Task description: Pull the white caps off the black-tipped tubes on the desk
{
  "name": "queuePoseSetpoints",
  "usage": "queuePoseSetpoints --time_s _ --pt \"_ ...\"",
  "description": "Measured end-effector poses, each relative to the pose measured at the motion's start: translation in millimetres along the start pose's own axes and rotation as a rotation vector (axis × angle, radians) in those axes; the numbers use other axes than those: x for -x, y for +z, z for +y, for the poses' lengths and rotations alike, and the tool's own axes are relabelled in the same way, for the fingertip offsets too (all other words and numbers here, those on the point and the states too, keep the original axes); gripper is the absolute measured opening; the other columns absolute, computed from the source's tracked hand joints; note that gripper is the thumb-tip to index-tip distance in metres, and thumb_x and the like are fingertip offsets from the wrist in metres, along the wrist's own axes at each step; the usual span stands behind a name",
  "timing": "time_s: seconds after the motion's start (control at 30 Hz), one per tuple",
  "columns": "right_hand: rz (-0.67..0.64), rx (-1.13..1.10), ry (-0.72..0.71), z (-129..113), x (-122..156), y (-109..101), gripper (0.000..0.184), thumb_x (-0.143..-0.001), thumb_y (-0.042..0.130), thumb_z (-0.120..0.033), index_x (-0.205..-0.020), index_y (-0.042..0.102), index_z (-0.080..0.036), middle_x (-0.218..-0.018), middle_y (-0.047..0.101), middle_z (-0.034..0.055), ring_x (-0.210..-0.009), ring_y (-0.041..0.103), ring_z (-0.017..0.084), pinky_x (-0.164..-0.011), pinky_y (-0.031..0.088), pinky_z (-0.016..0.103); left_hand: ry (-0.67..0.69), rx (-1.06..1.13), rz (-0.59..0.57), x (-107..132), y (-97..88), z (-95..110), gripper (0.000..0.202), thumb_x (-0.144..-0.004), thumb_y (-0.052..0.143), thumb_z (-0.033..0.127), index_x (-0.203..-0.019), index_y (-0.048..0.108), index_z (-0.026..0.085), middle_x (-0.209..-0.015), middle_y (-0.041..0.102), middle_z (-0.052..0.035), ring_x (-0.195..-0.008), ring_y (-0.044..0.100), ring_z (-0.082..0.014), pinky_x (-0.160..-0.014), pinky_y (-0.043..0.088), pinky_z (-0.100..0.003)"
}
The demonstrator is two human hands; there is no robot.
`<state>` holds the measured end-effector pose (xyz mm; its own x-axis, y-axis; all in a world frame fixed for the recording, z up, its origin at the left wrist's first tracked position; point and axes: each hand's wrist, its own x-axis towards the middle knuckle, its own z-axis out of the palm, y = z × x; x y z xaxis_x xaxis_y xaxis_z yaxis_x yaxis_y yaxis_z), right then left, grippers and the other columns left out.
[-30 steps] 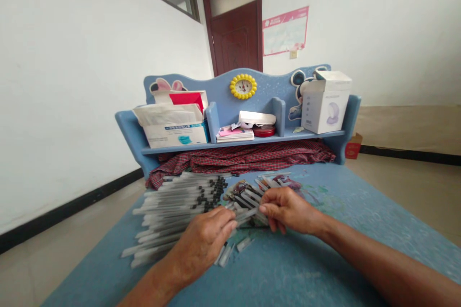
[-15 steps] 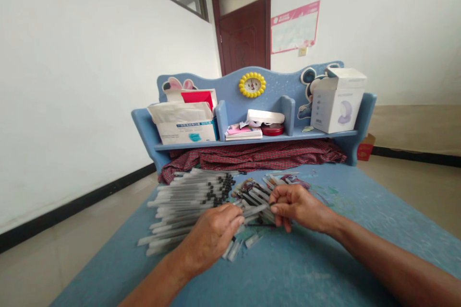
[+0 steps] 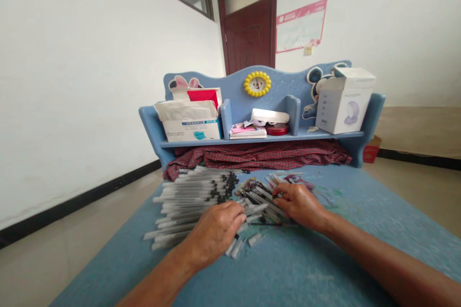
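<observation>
In the head view, your left hand (image 3: 216,228) was at the centre of the blue table (image 3: 317,259), palm down, its fingers curled and closed on a translucent stick (image 3: 256,208) that projected beyond the fingertips toward the right. Your right hand (image 3: 300,204) lay opposite, thumb and bent fingers drawn near one another at the right side of a loose pile (image 3: 264,196) of pale and dark sticks; a small dark item (image 3: 275,196) showed at these fingertips, but whether they gripped it you could not tell.

To the left of the pile, a broad bank of translucent sticks (image 3: 183,196) lay roughly parallel, with black ends (image 3: 228,187) clustered on the side facing the pile. Several short clear pieces (image 3: 237,248) rested on the tabletop just beside your left hand, on its right, and a thin dark rod (image 3: 268,224) lay between your two hands.

Behind the sticks, a red plaid cloth (image 3: 262,154) lay bunched beneath a blue shelf (image 3: 230,142). The shelf bore, from left to right, a box with a printed face mask (image 3: 190,127), a stack of papers (image 3: 248,133), a round red container (image 3: 277,129) and a tall white box (image 3: 345,103). A yellow-rimmed clock (image 3: 257,84) was mounted on its backboard.
</observation>
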<state>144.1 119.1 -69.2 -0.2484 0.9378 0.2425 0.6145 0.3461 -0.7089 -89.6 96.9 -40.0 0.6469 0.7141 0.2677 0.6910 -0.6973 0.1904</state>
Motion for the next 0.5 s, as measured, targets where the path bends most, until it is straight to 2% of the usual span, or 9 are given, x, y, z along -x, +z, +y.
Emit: queuePoseSetpoints --time_s 0.13,0.2,0.37,0.5 --pt "0.073 0.001 0.019 2 0 -1 0.023 -0.08 0.053 -0.023 -0.1 0.06 -0.015 -0.046 0.041 -0.0073 -0.042 0.038 0.008 -0.044 0.023 0.02 -0.003 0.004 -0.006 0 -0.9 1 0.023 -0.092 0.039 0.019 -0.076 0.055 0.015 -0.074 0.056 -0.0021 -0.071 0.055 -0.0137 -0.065 0.04 -0.022" --pt "0.065 -0.027 -0.008 0 1 -3 0.019 -0.082 0.051 -0.025 -0.094 0.062 -0.015 -0.049 0.043 -0.006 -0.044 0.039 0.008 -0.044 0.025 0.02 -0.007 0.003 -0.01 0 -1.5 2 0.023 -0.092 0.04 0.019 -0.076 0.055 0.015 -0.074 0.057 -0.0023 -0.071 0.055 -0.0137 -0.066 0.04 -0.022" --pt "-0.168 -0.131 -0.064 -16 10 -7 0.025 -0.087 0.044 -0.03 -0.069 0.057 -0.017 -0.05 0.045 -0.0041 -0.045 0.042 0.009 -0.045 0.03 0.02 0.018 0.008 -0.023 0 -1.5 4 0.022 -0.092 0.04 0.02 -0.078 0.056 0.014 -0.074 0.056 -0.0022 -0.07 0.055 -0.0136 -0.066 0.04 -0.022" --pt "-0.254 -0.188 -0.021 -22 15 -6 0.029 -0.086 0.046 -0.031 -0.06 0.047 -0.018 -0.046 0.044 -0.0045 -0.044 0.042 0.008 -0.045 0.032 0.02 0.056 0.029 -0.037 2 -2.1 4 0.024 -0.093 0.038 0.021 -0.081 0.058 0.014 -0.074 0.056 -0.0023 -0.07 0.055 -0.0134 -0.065 0.039 -0.022"
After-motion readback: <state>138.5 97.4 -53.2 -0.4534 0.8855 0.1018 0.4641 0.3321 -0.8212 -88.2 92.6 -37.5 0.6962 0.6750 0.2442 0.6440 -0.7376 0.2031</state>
